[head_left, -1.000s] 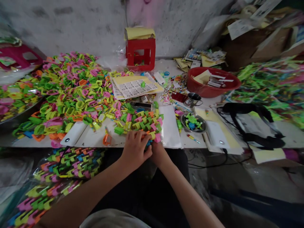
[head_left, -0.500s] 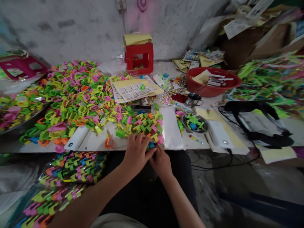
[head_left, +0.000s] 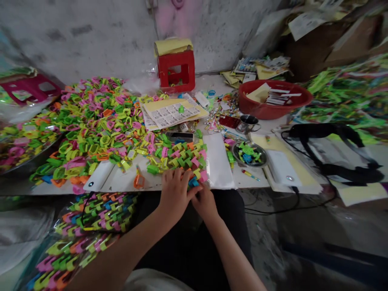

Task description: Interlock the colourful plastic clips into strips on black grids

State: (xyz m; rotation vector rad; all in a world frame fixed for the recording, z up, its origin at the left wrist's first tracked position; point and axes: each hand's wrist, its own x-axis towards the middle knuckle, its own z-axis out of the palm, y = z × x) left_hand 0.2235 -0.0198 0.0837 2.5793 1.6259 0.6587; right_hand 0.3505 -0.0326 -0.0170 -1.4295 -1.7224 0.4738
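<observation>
at the white table edge (head_left: 124,186), the left hand (head_left: 175,194) grips a small blue plastic piece (head_left: 193,182) beside rows of multicoloured plastic pieces (head_left: 188,154); the right hand (head_left: 205,203) curls close, its hold hidden.

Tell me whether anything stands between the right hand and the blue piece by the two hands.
Partly: in this view, the thumb of the left hand lies along the near side of the blue piece, between it and the right hand. Nothing else visible stands there.
</observation>
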